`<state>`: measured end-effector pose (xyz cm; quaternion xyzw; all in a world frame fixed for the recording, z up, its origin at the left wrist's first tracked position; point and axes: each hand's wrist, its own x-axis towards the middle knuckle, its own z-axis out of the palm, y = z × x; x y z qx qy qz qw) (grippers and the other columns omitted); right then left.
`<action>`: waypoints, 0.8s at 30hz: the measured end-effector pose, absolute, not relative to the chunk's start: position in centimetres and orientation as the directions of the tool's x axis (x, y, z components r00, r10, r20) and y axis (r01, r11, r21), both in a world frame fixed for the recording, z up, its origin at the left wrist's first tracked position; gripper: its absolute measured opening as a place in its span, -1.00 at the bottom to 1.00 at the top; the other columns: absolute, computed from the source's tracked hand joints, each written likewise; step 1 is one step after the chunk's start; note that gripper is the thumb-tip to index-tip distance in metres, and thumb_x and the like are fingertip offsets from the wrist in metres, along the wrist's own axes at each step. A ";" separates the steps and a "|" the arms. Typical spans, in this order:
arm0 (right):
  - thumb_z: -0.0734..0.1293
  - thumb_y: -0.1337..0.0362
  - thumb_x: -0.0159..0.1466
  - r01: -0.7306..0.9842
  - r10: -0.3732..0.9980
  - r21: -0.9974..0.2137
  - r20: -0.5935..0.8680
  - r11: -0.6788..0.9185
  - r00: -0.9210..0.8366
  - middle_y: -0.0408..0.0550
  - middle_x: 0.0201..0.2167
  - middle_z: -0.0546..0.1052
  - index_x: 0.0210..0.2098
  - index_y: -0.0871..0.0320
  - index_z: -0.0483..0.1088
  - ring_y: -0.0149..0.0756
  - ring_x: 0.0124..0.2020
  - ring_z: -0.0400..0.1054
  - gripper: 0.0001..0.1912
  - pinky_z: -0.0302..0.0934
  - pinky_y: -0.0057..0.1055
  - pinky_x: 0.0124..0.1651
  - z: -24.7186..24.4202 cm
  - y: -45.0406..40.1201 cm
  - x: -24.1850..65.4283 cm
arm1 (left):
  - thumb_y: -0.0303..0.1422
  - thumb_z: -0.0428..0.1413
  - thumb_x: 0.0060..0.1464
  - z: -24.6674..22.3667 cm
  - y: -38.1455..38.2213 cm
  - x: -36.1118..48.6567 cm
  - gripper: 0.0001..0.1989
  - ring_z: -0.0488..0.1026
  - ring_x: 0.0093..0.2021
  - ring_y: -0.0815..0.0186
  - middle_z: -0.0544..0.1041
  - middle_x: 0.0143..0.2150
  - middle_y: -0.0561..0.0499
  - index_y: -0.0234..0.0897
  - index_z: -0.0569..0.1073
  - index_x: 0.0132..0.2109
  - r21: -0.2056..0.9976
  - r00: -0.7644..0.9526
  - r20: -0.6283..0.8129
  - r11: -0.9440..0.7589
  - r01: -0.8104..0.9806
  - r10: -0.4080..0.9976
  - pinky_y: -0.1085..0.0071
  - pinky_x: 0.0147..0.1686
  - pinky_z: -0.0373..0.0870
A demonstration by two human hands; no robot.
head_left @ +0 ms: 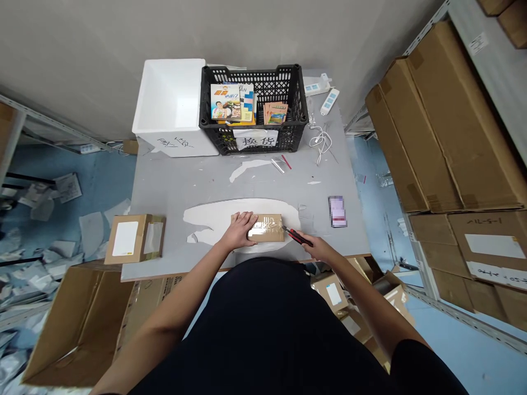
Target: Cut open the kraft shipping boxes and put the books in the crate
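Observation:
A small cardboard box (269, 229) with clear tape across its top lies on a white sheet (206, 211) near the table's front edge. My left hand (240, 230) grips the box's left end, fingers over the top and the thumb along the near side. In my right hand (318, 248) is a red and black box cutter (300, 236), its handle held in closed fingers. The cutter's tip meets the box at the taped right end; how deep the blade sits cannot be made out.
A black crate (251, 144) with booklets and a white foam box (164, 144) stand at the table's back. A labelled carton (127, 240) overhangs the left edge. A phone (338, 212), white cable (321, 141) and power strips (329, 102) lie right. Stacked cartons (444, 126) fill the right shelf.

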<state>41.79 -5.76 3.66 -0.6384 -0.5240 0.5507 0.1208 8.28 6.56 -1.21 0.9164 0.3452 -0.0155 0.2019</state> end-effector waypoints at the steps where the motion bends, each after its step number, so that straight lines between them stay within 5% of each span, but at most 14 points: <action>1: 0.24 0.37 0.22 0.522 0.771 -0.721 -0.612 -0.455 -0.173 -0.18 -0.21 0.58 0.30 -0.11 0.15 -0.44 -0.48 0.41 -0.33 0.36 -0.48 -0.34 3.7 -5.6 42.0 | 0.06 0.23 -0.17 -1.2 6.6 8.3 0.05 -0.02 0.34 -0.13 0.12 0.33 -0.33 -0.29 0.04 0.38 0.359 0.761 -0.169 -0.680 0.639 0.626 -0.09 0.27 -0.21; 5: 0.21 0.37 0.23 0.485 0.686 -0.696 -0.688 -0.529 -0.239 -0.24 -0.37 0.50 0.34 -0.14 0.06 -0.60 -0.70 0.15 -0.29 0.14 -0.62 -0.61 3.5 -5.3 42.8 | 0.08 0.22 -0.17 -1.2 6.6 8.2 0.06 -0.01 0.33 -0.13 0.12 0.34 -0.34 -0.29 0.04 0.38 0.354 0.766 -0.172 -0.687 0.635 0.620 -0.09 0.27 -0.21; 24: 0.25 0.20 0.24 0.146 0.714 -0.715 -0.697 -0.684 -0.068 -0.25 -0.58 0.41 0.36 0.02 0.04 -0.48 -0.70 0.19 -0.29 0.13 -0.55 -0.64 1.5 -10.8 39.8 | 0.06 0.20 -0.13 -0.4 6.6 8.2 0.03 -0.02 0.34 -0.11 0.12 0.35 -0.29 -0.26 0.01 0.39 0.371 0.778 -0.186 -0.691 0.621 0.600 -0.09 0.28 -0.24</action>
